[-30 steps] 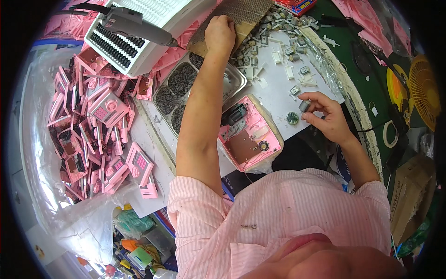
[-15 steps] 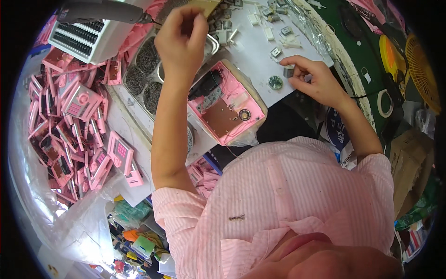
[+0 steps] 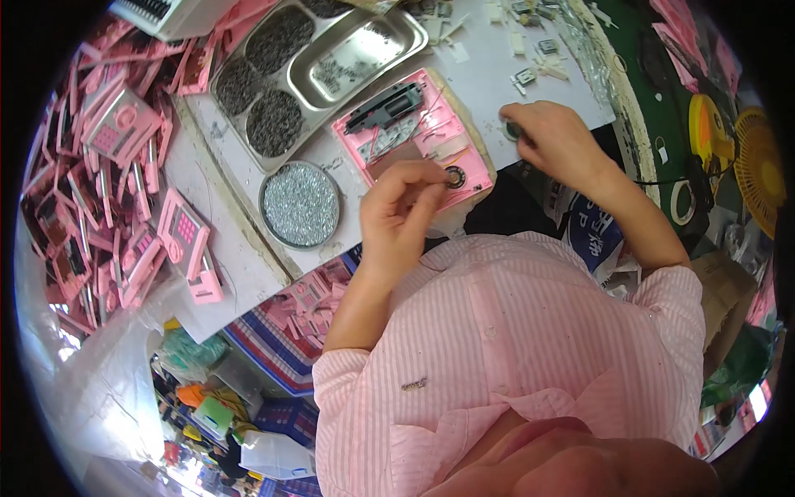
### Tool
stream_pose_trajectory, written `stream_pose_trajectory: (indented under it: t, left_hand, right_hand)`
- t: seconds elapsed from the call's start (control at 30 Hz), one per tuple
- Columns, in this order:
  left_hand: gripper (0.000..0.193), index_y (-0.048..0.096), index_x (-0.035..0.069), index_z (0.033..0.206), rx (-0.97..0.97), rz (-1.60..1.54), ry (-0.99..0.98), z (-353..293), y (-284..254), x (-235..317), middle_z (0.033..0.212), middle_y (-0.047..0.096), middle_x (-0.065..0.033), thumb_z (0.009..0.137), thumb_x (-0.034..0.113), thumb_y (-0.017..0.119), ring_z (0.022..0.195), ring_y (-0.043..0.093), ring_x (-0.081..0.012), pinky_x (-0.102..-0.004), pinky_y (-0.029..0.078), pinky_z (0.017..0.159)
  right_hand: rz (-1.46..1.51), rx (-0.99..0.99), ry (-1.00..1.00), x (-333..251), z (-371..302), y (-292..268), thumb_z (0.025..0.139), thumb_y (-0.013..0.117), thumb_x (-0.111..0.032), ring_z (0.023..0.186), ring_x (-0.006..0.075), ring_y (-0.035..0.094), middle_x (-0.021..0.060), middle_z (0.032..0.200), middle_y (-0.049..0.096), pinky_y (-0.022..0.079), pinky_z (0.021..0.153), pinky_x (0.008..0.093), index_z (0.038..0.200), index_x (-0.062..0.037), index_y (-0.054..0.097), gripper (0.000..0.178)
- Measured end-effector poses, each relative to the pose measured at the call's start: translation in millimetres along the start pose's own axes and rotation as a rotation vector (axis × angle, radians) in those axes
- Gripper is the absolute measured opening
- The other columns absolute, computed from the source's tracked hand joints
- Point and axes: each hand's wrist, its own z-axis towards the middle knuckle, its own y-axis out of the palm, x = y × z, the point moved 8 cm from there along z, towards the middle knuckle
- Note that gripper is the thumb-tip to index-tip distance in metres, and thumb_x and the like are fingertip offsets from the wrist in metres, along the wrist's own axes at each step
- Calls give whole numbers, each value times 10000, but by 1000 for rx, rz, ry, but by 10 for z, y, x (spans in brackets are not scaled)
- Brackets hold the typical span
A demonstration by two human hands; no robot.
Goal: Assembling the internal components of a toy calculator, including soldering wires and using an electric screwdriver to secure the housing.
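Observation:
A pink plastic case (image 3: 464, 130) lies open in front of me, with a black module (image 3: 385, 108), wires and a round speaker (image 3: 455, 176) inside. Over its near edge, beside the speaker, my left hand (image 3: 402, 215) is closed in a pinch; anything between the fingertips is too small to make out. To the right of the case, my right hand (image 3: 556, 142) curls thumb and index finger around a small round dark-green piece (image 3: 512, 131) at the table top. The hand partly covers that piece.
Left of the case stand a metal compartment tray (image 3: 310, 124) of dark screws and a round dish (image 3: 300, 205) of silvery screws. Pink cased units (image 3: 124, 124) heap up at the far left. Small white parts (image 3: 546, 62) lie at the back right, near a yellow fan (image 3: 758, 161).
My left hand has come down from near the electric screwdriver's tip to the pink case. My right hand has closed around the round piece. The view has shifted, and the screwdriver is out of sight.

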Motion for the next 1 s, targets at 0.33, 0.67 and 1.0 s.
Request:
stream_pose_trajectory:
  t: [0.33, 0.67, 1.0]
  left_hand:
    - [370, 525, -11, 1225, 91, 164, 53, -103, 95, -35, 978, 686, -107, 899, -45, 697, 896, 695, -160, -281, 571, 787]
    - [495, 441, -7, 1288, 62, 145, 91, -99, 126, -29, 969, 687, -127, 873, -98, 694, 919, 712, -179, -294, 595, 781]
    - [351, 561, -15, 1122, 70, 580, 498, -245, 112, 221, 1064, 669, -147, 833, -131, 723, 999, 681, -195, -298, 571, 799]
  right_hand:
    - [1355, -102, 261, -531, -51, 219, 911, 695, -52, 761, 33, 544, -42, 814, 578, 461, 719, 198, 1345, 15, 584, 453]
    - [1387, -204, 264, -559, -69, 359, 911, 675, -17, 803, 45, 578, -17, 888, 613, 512, 766, 227, 1346, 9, 577, 447]
    - [813, 57, 35, -675, 17, -34, 760, 844, -78, 743, 120, 609, 52, 933, 675, 494, 652, 254, 1210, -46, 659, 487]
